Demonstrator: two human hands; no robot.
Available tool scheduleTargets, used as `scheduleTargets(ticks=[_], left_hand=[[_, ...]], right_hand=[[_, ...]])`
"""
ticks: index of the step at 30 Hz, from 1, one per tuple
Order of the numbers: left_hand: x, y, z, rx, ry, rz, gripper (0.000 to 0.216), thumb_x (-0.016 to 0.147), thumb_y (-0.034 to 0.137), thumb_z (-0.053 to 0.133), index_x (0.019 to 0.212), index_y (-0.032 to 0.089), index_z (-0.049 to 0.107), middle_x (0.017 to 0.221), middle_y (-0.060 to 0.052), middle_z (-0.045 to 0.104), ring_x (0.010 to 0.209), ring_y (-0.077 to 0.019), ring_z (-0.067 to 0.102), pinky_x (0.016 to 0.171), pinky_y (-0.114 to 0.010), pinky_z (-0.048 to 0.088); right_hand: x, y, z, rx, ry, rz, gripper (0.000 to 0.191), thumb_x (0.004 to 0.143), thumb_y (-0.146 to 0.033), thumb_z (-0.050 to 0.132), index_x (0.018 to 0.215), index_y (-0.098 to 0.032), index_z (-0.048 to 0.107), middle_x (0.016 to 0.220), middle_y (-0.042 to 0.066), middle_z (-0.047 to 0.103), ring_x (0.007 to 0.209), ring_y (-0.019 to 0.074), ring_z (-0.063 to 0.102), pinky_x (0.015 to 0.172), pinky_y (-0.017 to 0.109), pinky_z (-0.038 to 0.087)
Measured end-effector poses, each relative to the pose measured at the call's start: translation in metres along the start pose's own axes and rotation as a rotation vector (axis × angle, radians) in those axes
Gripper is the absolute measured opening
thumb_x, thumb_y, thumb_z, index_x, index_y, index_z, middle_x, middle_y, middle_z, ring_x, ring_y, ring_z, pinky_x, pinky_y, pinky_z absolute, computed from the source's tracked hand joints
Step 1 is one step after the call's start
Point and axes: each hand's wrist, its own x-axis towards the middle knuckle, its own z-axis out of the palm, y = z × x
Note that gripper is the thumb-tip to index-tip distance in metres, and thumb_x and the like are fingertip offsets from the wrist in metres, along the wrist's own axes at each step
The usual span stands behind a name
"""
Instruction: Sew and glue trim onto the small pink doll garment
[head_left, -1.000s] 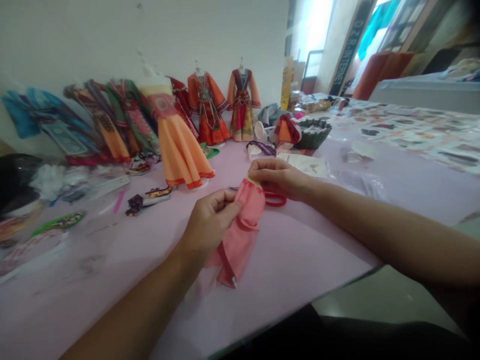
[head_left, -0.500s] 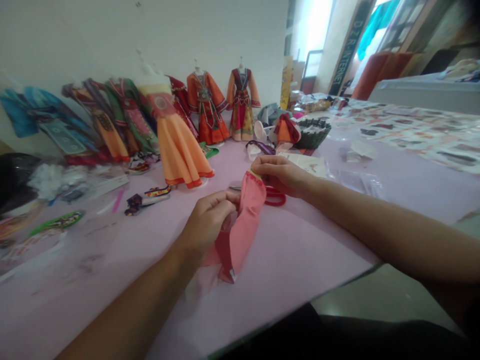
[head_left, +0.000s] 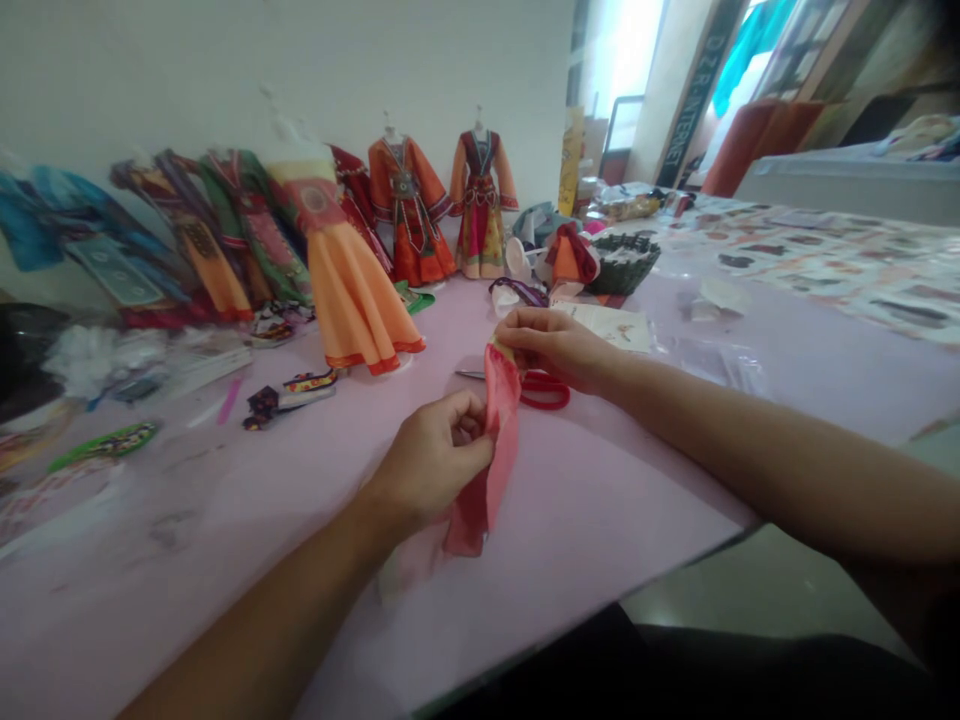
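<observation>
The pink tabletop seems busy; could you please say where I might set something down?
A bare patch of tabletop lies right of the pink cloth, between the right forearm and the near edge; another between the left forearm and that edge. It is crowded at the back with costumed mannequins, at far left with crumpled plastic, and around the green basket.

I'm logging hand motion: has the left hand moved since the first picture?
Yes: against the red-handled scissors, the left hand has shifted slightly right and toward the person.

The pink piece (head_left: 505, 435) looks like matt cloth. The scissors (head_left: 547, 406) show smooth red plastic handles and a metal blade.
</observation>
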Motion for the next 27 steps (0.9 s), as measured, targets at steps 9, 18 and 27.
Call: scheduleTargets(ticks=[9,18,27], left_hand=[[0.002,0.004,-0.006,-0.042,0.235,0.075,0.005,0.072,0.02,0.064,0.074,0.021,0.059,0.068,0.004,0.057,0.064,-0.0133,0.052,0.061,-0.027,0.04],[0.003,0.001,-0.006,-0.042,0.279,0.113,0.014,0.08,0.028,0.071,0.078,0.021,0.06,0.074,0.002,0.062,0.069,-0.0146,0.057,0.065,-0.028,0.045],[0.009,-0.004,-0.016,-0.148,0.323,0.102,0.017,0.083,0.031,0.073,0.082,0.019,0.061,0.081,0.001,0.064,0.076,-0.0144,0.06,0.071,-0.027,0.047]], right_hand=[[-0.012,-0.017,0.02,-0.405,0.079,-0.249,0.039,0.088,-0.049,0.075,0.075,-0.018,0.055,0.068,-0.003,0.05,0.063,0.0102,0.042,0.058,0.026,0.033],[-0.023,-0.016,0.03,-0.422,-0.303,-0.086,0.02,0.089,-0.031,0.065,0.076,-0.016,0.06,0.069,-0.002,0.058,0.065,0.0107,0.049,0.059,0.024,0.036],[-0.016,-0.02,0.019,-0.262,-0.258,-0.009,0.015,0.083,-0.027,0.065,0.073,-0.017,0.06,0.065,-0.003,0.056,0.058,0.0092,0.048,0.054,0.023,0.034]])
